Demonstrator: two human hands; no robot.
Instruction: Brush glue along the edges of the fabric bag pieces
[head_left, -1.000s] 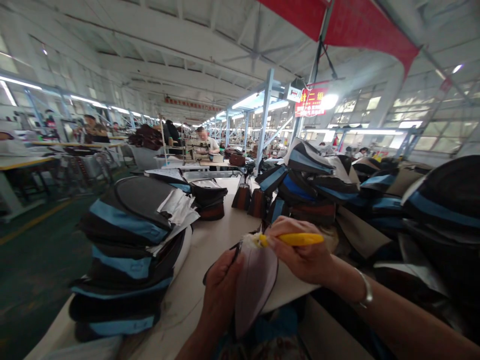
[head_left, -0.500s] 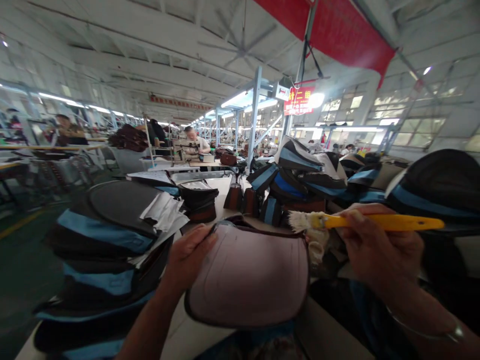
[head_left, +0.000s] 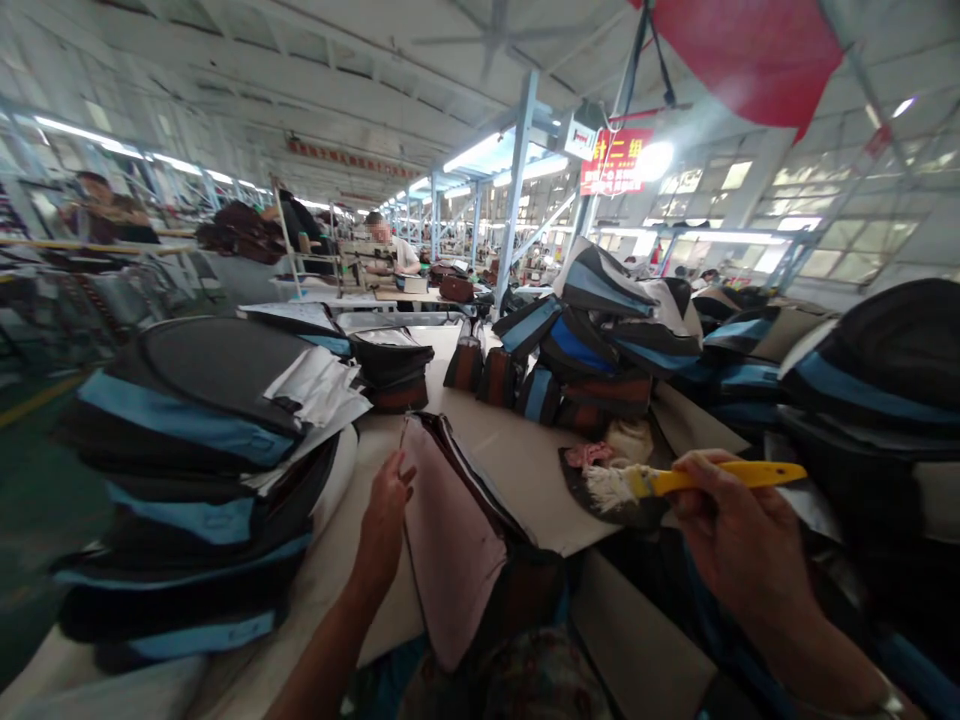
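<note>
My right hand (head_left: 739,540) is closed round the yellow handle of a paint brush (head_left: 724,477). The brush's pale, clotted bristles are over a dark pad (head_left: 641,512) holding a crumpled pink cloth. In front of me a bag piece (head_left: 454,535) with a pale pink face and a dark brown side stands tilted at the table's near edge, its top opening turned to the right. My left hand (head_left: 386,520) is beside its left edge with fingers apart; whether the fingertips touch it I cannot tell.
A tall stack of black and blue bag pieces (head_left: 187,400) stands on the left of the table (head_left: 517,440). More bag pieces (head_left: 600,310) are heaped at the back and right. Small brown-and-black pieces (head_left: 496,375) stand mid-table. A person (head_left: 401,255) sits farther back.
The bag piece has turned from facing me to lying edge-on, and my left hand has loosened from its upper left corner. The brush has moved down toward the dark pad.
</note>
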